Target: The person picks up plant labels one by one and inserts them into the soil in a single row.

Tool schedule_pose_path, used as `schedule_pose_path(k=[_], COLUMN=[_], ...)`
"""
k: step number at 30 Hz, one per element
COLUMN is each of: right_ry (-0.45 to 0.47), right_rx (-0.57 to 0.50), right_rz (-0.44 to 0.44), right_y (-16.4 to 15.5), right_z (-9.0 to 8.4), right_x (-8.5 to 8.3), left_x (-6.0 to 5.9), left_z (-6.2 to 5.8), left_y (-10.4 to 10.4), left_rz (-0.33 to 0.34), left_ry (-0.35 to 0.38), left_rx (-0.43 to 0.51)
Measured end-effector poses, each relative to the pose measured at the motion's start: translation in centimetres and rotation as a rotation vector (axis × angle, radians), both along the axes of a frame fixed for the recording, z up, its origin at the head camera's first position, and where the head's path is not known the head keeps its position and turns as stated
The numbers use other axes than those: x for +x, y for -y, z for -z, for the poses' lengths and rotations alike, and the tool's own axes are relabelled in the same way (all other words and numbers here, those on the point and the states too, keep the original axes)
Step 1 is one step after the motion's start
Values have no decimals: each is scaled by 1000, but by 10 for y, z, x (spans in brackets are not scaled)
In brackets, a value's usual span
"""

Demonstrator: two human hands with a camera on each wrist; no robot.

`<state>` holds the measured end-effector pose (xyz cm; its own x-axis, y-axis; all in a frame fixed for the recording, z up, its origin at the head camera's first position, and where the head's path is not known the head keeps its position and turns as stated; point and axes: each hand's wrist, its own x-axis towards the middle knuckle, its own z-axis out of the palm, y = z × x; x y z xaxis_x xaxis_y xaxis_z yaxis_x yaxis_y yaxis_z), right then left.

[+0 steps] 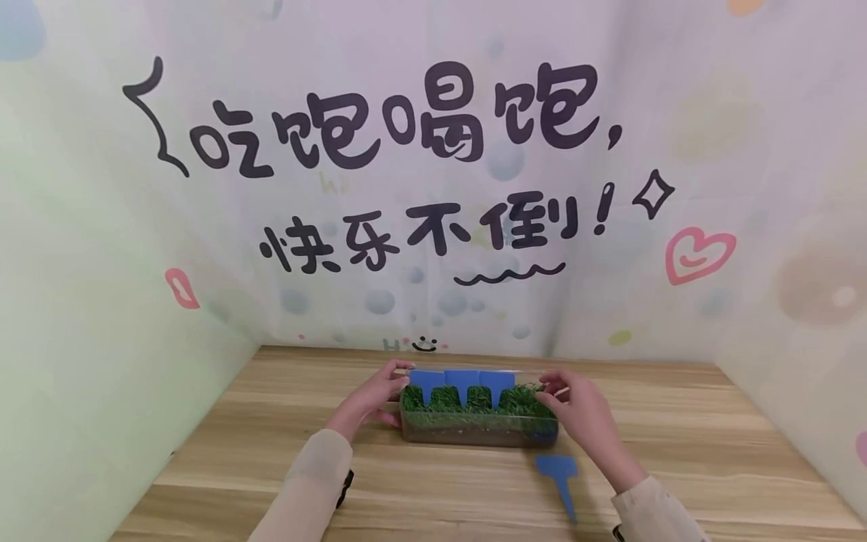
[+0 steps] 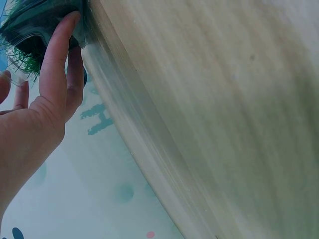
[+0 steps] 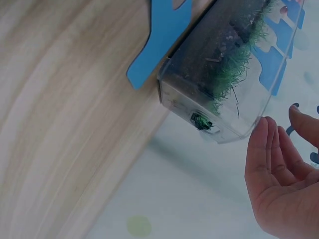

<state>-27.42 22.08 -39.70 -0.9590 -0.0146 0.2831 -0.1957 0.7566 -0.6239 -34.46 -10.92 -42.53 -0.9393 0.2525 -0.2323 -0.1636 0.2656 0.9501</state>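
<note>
A clear rectangular box holds green grass over a dark layer. Three blue T-shaped plant labels stand in a row in the grass, from the left end past the middle. At the left end, my left hand rests extended fingers on the box's end wall. My right hand is at the opposite end, its fingertips right at the upper rim in the right wrist view, thumb apart from the fingers. Another blue plant label lies on the table in front of the box's right end.
The wood-grain table meets a printed cloth backdrop behind the box. A pale side panel rises along the left edge, and more printed cloth stands on the right.
</note>
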Motion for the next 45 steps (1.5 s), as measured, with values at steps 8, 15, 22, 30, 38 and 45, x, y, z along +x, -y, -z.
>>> schedule_pose_path(k=[8, 15, 22, 30, 38, 45], right_ry=[74, 238, 400, 306, 370, 413], right_rx=[77, 235, 343, 504, 385, 187], right_rz=[-32, -95, -41, -13, -69, -364], right_y=[-6, -13, -19, -12, -16, -35], right_z=[-3, 9, 29, 34, 34, 37], right_x=[19, 34, 42, 39, 41, 36], left_x=[0, 0, -3, -2, -3, -1], left_z=[1, 2, 3, 3, 3, 2], left_y=[0, -1, 0, -1, -1, -1], left_rz=[1, -5, -8, -7, -9, -9], left_ry=[-4, 0, 7, 4, 3, 3], left_rx=[-1, 6, 22, 27, 31, 22])
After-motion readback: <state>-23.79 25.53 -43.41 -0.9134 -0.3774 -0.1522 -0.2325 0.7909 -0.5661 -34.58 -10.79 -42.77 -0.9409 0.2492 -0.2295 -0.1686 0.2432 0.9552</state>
